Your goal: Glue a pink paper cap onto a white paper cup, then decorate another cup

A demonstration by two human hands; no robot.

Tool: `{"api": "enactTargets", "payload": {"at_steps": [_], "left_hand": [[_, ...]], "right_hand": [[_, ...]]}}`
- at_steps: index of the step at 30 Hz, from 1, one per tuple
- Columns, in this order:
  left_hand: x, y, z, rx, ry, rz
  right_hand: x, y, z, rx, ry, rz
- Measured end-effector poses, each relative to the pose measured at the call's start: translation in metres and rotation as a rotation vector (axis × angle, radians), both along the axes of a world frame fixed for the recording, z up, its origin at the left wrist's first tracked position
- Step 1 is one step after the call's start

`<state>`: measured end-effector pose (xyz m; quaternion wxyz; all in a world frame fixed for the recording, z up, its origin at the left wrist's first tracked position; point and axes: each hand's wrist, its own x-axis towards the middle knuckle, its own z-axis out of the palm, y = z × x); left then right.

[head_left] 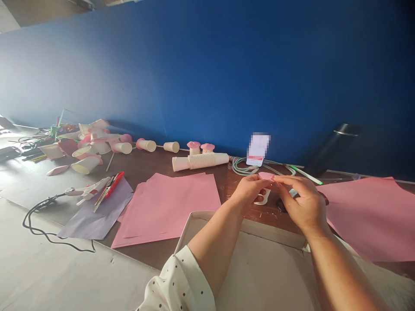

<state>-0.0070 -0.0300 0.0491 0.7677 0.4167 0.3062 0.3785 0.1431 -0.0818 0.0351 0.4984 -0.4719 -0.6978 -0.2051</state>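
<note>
Close together over the brown table, both my hands pinch a small pink paper piece (pixel 266 176). My left hand (pixel 251 188) grips its left side with thumb and fingers. The fingertips of my right hand (pixel 301 199) close on its right edge. Just below the left hand lies a white item with reddish-brown ovals (pixel 266 198), partly covered; its kind is unclear. A dark object (pixel 281 205) shows in part under my right hand. Behind the hands, a phone (pixel 258 149) with a lit, blurred screen leans upright beside a coiled pale cable (pixel 240 167).
Pink paper sheets (pixel 171 207) lie left, and another pink sheet (pixel 372 216) lies right. A glue gun (pixel 89 190) and red utility knife (pixel 110 188) rest on purple paper (pixel 94 220). Stacked paper cups (pixel 202 160) and pink-topped cups (pixel 194 147) stand near the blue partition (pixel 207 73).
</note>
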Motion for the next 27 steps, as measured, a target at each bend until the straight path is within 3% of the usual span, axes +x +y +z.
{"api": "enactTargets", "payload": {"at_steps": [16, 27], "left_hand": [[0.0006, 0.0014, -0.0028, 0.003, -0.008, 0.014], [-0.0028, -0.0024, 0.0036, -0.007, -0.011, 0.014]], "right_hand": [[0.0030, 0.0011, 0.0010, -0.031, -0.061, -0.027], [0.0073, 0.0016, -0.0011, -0.039, -0.101, -0.095]]}}
